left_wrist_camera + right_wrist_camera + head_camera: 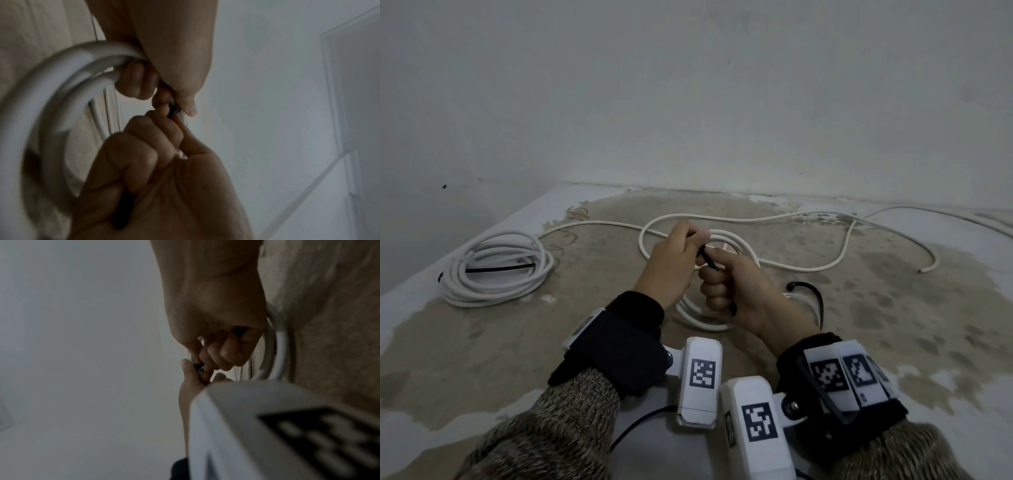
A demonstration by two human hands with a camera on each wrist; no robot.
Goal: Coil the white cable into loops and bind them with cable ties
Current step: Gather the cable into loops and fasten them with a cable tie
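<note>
Where paint peeled, stained floor (859,308), grey wall (688,85)

Both hands met knuckle to knuckle in front of the body, forearms angled inward. The left hand (670,263) was curled, thumb pressed forward against its forefinger in a pinch. The right hand (729,284) was closed in a tight fist, thumb on top, just beside the left.
</note>
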